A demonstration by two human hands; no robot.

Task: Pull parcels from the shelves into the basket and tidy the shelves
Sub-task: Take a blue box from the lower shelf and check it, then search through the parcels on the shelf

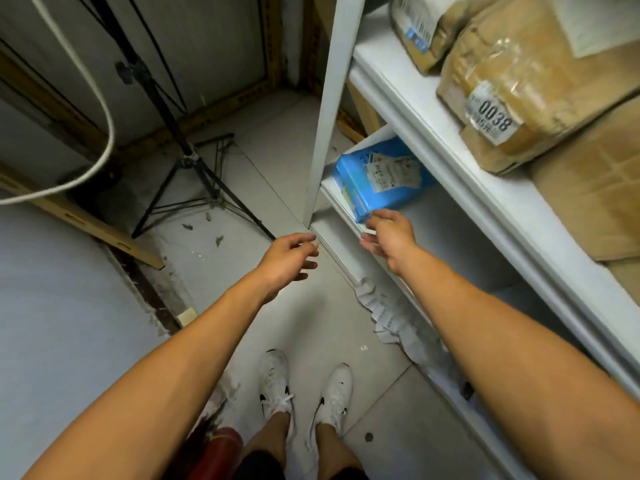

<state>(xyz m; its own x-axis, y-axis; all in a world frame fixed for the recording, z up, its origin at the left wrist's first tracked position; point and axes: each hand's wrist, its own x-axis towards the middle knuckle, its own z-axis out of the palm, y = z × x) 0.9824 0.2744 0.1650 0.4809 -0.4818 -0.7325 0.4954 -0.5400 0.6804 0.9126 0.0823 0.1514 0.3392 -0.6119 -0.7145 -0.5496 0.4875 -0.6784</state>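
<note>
Single head-mounted wide-angle view, aimed steeply down and forward from standing height. Covers both forearms from the lower corners, left hand (pixel 289 259) and right hand (pixel 389 237) near centre, shoes (pixel 304 393) below, white shelf unit (pixel 429 109) close along the right, tripod (pixel 194 161) farther off upper left.

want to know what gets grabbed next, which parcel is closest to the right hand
The blue parcel on the lower shelf, just beyond the right hand. The brown parcels lie on the shelf above.
</note>
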